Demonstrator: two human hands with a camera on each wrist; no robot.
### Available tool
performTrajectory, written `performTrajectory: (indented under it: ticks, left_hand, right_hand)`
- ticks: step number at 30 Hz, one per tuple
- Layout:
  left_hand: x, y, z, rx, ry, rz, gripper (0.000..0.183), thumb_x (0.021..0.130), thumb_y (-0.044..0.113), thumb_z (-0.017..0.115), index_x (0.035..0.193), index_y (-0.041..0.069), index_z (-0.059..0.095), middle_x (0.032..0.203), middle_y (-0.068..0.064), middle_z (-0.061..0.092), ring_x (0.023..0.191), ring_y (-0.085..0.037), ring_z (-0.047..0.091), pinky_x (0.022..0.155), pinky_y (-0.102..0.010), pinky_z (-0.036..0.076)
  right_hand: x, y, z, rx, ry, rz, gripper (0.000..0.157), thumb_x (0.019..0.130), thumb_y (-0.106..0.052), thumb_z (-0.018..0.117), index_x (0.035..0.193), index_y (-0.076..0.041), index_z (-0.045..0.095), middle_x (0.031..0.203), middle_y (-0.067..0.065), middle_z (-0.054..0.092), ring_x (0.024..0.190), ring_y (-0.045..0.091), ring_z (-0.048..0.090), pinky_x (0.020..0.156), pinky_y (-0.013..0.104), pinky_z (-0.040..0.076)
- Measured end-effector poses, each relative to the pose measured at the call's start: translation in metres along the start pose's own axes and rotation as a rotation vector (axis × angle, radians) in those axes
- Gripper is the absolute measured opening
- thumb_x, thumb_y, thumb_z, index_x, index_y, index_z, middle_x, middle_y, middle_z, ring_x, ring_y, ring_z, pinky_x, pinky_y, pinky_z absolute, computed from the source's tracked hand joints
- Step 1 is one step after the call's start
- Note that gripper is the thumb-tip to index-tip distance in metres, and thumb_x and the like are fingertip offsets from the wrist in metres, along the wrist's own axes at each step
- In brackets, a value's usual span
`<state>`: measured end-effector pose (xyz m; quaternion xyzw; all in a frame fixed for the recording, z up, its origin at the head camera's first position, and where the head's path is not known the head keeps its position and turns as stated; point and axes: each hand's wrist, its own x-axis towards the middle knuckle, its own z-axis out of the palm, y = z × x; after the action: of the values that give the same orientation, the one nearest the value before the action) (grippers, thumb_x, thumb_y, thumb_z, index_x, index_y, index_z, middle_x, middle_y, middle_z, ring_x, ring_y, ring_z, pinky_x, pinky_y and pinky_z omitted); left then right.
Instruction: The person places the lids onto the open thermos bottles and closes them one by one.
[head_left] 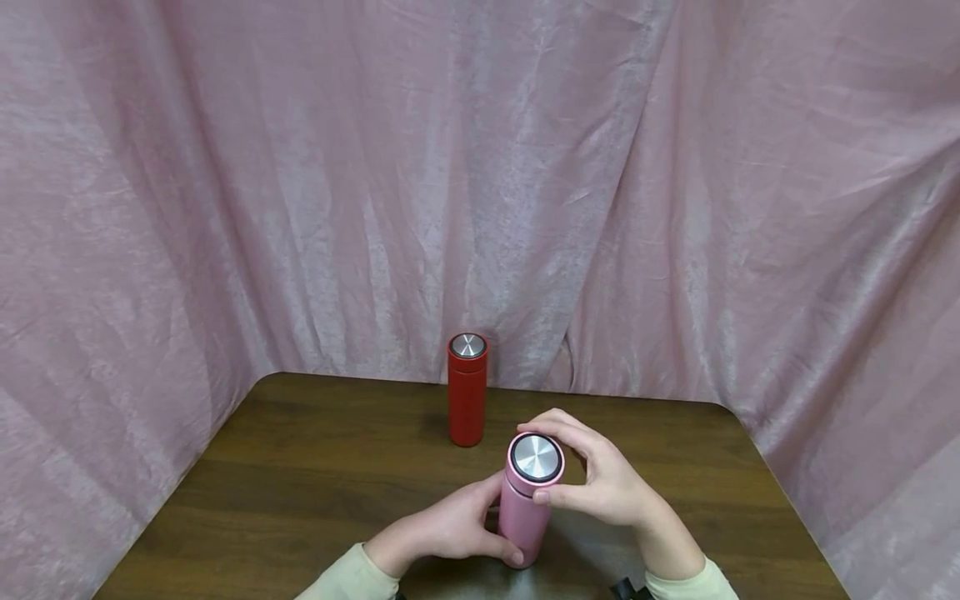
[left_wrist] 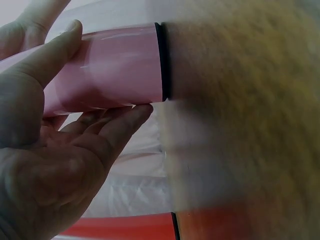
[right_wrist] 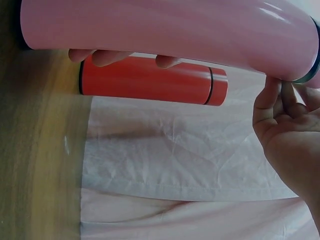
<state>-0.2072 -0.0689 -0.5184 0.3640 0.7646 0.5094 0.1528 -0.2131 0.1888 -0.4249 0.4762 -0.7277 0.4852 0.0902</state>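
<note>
A pink thermos with a silver-topped lid stands upright, or nearly so, near the front of the table. Around its lower body my left hand holds on, thumb at the near side and fingers behind, as the left wrist view also shows. At the top, my right hand grips the lid between the thumb in front and the fingers at the far side. The lid sits on the body. In the left wrist view the black-rimmed base of the pink thermos is at the tabletop; whether it touches is unclear.
A red thermos with a silver-topped lid stands upright farther back, left of the pink one. The brown wooden table has rounded far corners. Pink velvety curtains hang behind it and along both sides.
</note>
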Motion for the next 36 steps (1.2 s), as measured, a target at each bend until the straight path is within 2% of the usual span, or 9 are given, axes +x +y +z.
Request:
performTrajectory:
  ticks: [8,21,36]
  left_hand:
    - [0.0019,0.0018,0.0,0.005,-0.003,-0.006,0.081,0.083,0.019,0.102,0.149,0.03,0.056,0.138,0.013,0.07,0.134,-0.009,0.064,0.111,-0.031,0.053]
    - [0.002,0.0024,-0.0014,-0.004,-0.008,-0.008,0.082,0.083,0.017,0.101,0.15,0.03,0.055,0.138,0.012,0.07,0.133,-0.009,0.065,0.11,-0.03,0.054]
    - [0.001,0.0008,-0.0006,-0.019,-0.007,-0.013,0.082,0.084,0.017,0.101,0.15,0.03,0.055,0.139,0.011,0.069,0.133,-0.009,0.065,0.11,-0.03,0.054]
  right_hand:
    - [-0.0004,0.0002,-0.0017,-0.003,0.026,-0.015,0.07,0.085,-0.01,0.095,0.149,-0.011,0.066,0.136,0.008,0.068,0.128,0.025,0.063,0.108,0.032,0.05]
    - [0.0011,0.0015,-0.0017,-0.057,0.024,0.026,0.069,0.085,-0.014,0.097,0.148,-0.015,0.068,0.135,0.003,0.069,0.128,0.022,0.064,0.109,0.032,0.051]
    - [0.0004,0.0025,-0.0023,-0.056,0.033,0.031,0.069,0.082,-0.017,0.1,0.144,-0.015,0.069,0.133,0.002,0.071,0.125,0.022,0.067,0.107,0.031,0.052]
